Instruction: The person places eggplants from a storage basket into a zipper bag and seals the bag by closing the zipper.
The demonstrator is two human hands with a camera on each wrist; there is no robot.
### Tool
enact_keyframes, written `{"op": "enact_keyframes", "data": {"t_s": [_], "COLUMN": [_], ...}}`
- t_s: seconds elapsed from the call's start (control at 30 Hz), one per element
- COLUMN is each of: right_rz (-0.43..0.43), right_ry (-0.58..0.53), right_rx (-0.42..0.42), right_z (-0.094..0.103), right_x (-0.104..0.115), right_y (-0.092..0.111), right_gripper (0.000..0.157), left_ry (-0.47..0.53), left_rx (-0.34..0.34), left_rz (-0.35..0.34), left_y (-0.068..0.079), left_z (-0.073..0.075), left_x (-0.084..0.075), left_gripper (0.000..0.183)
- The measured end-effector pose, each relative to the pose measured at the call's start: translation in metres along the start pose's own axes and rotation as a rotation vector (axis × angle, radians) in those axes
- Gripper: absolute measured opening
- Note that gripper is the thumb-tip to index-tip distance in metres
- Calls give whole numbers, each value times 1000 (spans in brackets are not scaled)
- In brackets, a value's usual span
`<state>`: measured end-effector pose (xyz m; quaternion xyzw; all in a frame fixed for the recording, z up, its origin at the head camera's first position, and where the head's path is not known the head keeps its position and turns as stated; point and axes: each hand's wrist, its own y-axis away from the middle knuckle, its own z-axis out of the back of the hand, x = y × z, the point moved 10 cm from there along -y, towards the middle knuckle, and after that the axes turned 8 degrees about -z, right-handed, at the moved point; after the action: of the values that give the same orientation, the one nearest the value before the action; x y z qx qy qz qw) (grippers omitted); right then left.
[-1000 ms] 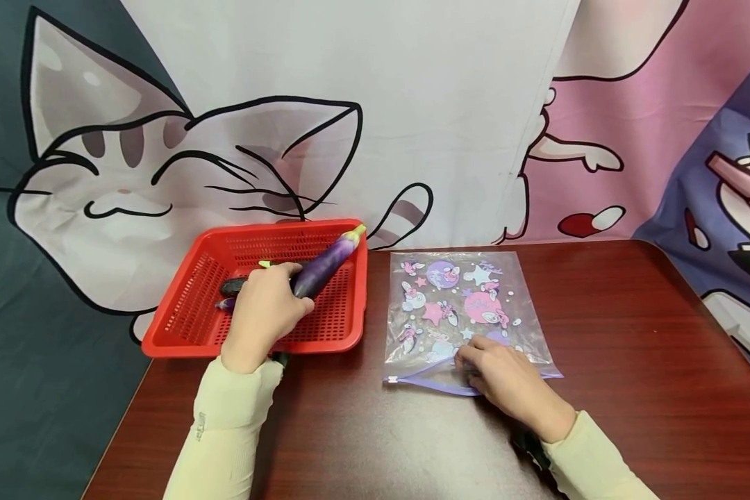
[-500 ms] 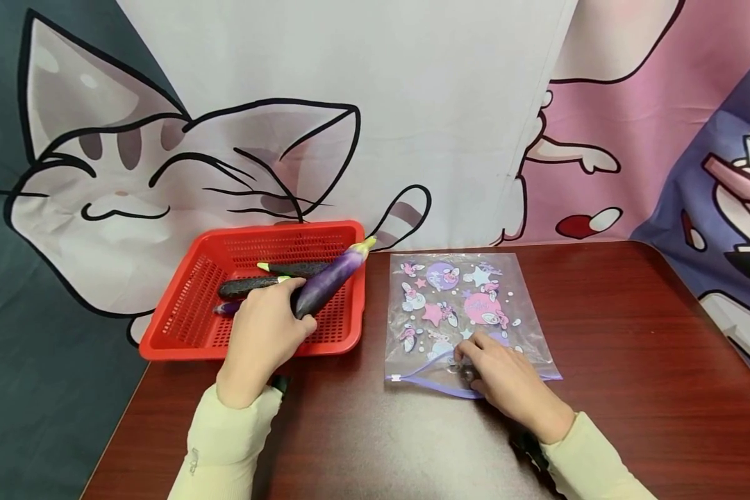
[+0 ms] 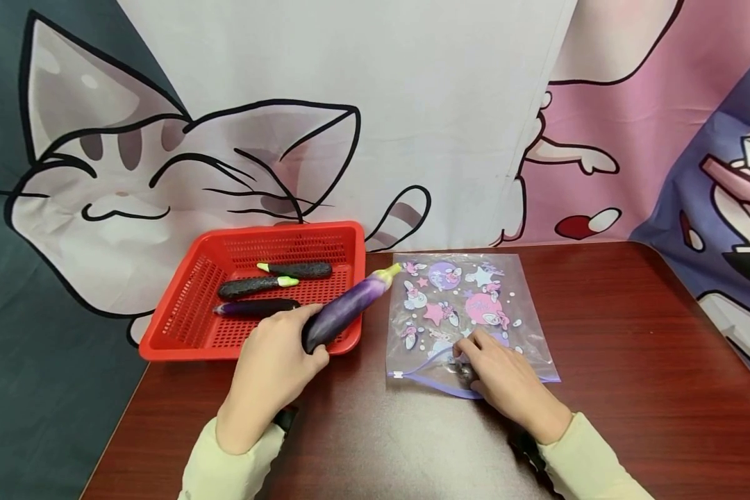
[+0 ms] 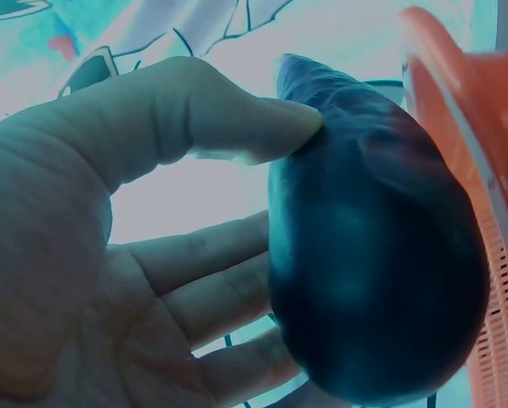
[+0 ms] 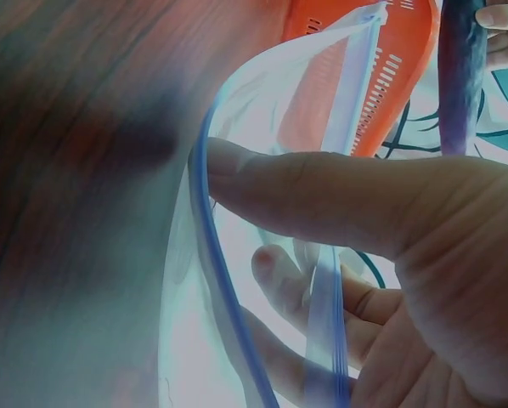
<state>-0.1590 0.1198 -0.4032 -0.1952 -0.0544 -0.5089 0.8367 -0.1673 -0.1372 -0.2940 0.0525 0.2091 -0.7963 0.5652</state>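
My left hand (image 3: 275,368) grips a purple eggplant (image 3: 350,305) by its dark rounded end. The light green stem points up and right, over the left edge of a clear zip bag (image 3: 456,305). In the left wrist view, thumb and fingers clasp the eggplant (image 4: 373,255) from both sides. My right hand (image 3: 512,382) is at the mouth of the bag, which lies flat on the table. Seen from the right wrist, the thumb (image 5: 305,191) touches one purple zip strip (image 5: 216,229), the fingers stand apart from it, and the mouth gapes.
A red plastic basket (image 3: 175,305) stands on the left of the brown table (image 3: 631,333). Inside lie another eggplant (image 3: 256,307) and two dark green zucchini-like vegetables, one nearer (image 3: 250,287) and one farther (image 3: 300,269). A printed cloth (image 3: 450,125) hangs behind the table.
My left hand has moved right and toward me, carrying the eggplant from over the basket past its right rim. The bag's mouth has widened a little; my right hand has barely moved.
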Motion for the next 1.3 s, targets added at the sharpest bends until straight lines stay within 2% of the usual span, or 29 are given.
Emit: {"op": "enact_keyframes", "data": {"t_s": [0.4, 0.73, 1.03, 1.17, 1.3], "right_rz": [-9, -8, -12, -18, -7], "right_ry": [-2, -15, -12, 21, 18], "right_rx": [-7, -11, -10, 1, -14], "right_z": [-3, -3, -1, -1, -1], "right_x": [-1, -1, -3, -4, -4], "right_y": [0, 0, -2, -2, -2], "right_gripper": [61, 61, 61, 57, 60], "left_ry": [-5, 21, 41, 55, 61], "left_rx": [40, 51, 136, 146, 161], "left_rz": [-26, -91, -141, -154, -162], "left_y": [18, 27, 35, 37, 40], "left_z": [-15, -24, -43, -48, -51], "left_x": [-20, -39, -54, -58, -61], "left_gripper": [52, 50, 49, 48, 48]}}
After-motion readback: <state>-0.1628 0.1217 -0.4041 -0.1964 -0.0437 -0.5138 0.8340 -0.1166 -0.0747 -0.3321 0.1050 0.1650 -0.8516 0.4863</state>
